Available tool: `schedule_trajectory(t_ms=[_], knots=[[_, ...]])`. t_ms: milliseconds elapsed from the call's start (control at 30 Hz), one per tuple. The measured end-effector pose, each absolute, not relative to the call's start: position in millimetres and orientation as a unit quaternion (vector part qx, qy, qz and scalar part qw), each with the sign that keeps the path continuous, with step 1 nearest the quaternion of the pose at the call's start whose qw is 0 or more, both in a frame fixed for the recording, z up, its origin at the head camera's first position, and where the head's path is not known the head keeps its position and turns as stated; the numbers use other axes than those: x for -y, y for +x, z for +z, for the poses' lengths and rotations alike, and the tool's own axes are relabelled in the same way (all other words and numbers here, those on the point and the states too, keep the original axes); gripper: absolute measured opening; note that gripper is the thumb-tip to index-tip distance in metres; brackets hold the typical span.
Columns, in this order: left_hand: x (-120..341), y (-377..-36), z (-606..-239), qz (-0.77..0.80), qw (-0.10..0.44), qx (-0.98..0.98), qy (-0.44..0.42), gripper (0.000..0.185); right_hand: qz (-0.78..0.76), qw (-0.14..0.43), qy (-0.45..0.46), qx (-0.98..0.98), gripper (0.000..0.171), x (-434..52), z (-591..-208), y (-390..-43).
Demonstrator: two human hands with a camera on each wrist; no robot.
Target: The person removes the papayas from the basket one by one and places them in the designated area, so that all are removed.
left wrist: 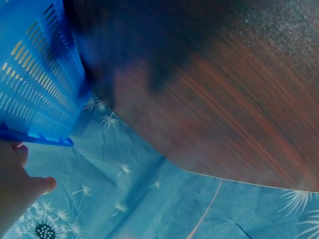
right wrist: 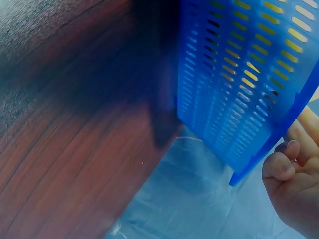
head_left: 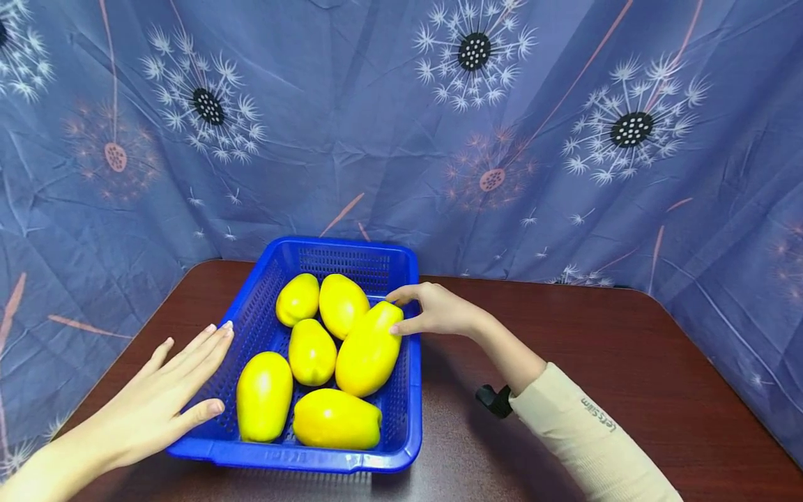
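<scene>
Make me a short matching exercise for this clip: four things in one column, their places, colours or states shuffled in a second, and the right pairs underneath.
Things
1. Left hand
2. Tabletop
3. Right hand
4. Slotted plastic basket

Places, colours, states
A. Dark reddish brown
B. Blue
C. Stretched out by the basket's left side
D. Gripping one end of a yellow fruit

Right pairs: 1-C, 2-A, 3-D, 4-B

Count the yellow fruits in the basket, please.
6: back-left fruit, back-centre fruit, middle fruit, right fruit, front-left fruit, front-centre fruit. None seems hidden.
</scene>
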State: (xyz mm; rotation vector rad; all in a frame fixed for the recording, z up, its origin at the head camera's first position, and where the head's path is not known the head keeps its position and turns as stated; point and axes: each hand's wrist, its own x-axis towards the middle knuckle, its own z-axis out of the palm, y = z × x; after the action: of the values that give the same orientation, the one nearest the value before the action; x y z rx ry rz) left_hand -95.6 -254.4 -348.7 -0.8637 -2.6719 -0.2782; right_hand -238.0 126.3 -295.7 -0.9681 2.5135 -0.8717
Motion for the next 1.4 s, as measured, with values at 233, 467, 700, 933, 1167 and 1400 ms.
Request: schedule_trajectory(t_ms=[233, 467, 700, 933, 1167, 1400], knots=[[255, -96, -349, -0.087, 0.162, 0.936, -0.301, 0.081, -0.329, 0.158, -0.329, -0.871, 0.052, -115, -293, -238], [254, -95, -349, -0.092, 0.157, 0.937, -0.300, 0.080, -0.336, 0.150, -0.328, -0.870, 0.052, -92, -296, -231], [251, -95, -348, -0.099, 0.155, 0.935, -0.302, 0.080, -0.368, 0.169, -0.270, -0.874, 0.053, -76, -296, -216], [251, -95, -348, -0.098, 0.155, 0.936, -0.300, 0.079, -0.370, 0.215, -0.271, -0.863, 0.067, -83, -294, -207], [252, -95, -348, -0.102, 0.157, 0.935, -0.302, 0.078, -0.308, 0.187, -0.367, -0.858, 0.081, -83, -296, -202], [253, -94, -348, -0.106, 0.153, 0.936, -0.298, 0.076, -0.300, 0.154, -0.425, -0.840, 0.059, -84, -301, -202]])
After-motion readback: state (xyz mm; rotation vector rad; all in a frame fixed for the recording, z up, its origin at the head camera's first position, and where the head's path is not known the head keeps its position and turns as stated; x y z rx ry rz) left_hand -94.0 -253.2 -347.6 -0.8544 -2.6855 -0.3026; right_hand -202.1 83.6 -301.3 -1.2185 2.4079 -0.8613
